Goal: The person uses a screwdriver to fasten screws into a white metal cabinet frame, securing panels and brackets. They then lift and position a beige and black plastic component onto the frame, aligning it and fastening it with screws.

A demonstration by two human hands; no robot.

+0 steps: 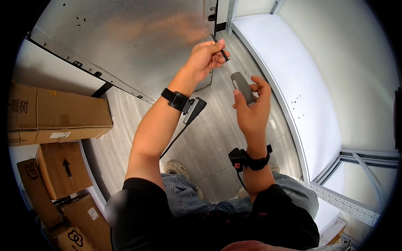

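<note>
My left hand [208, 57] is closed, pinching a thin black rod [224, 54] between thumb and fingers. The rod slants, and its upper end lies by the right edge of a large metal panel [138, 46]; whether they touch I cannot tell. Lower and to the right, my right hand [255, 102] grips a grey, rounded, elongated handheld tool [240, 83] with its end pointing up toward the left hand. What kind of tool it is does not show clearly. A gap separates the tool from the black rod.
A white shelf [289, 62] curves along the right, with several tiny dark pieces [296, 102] on it. Cardboard boxes [69, 113] stack up at the left. Wood-look floor [213, 138] lies below my arms. Each wrist wears a strapped device [184, 102] with a cable.
</note>
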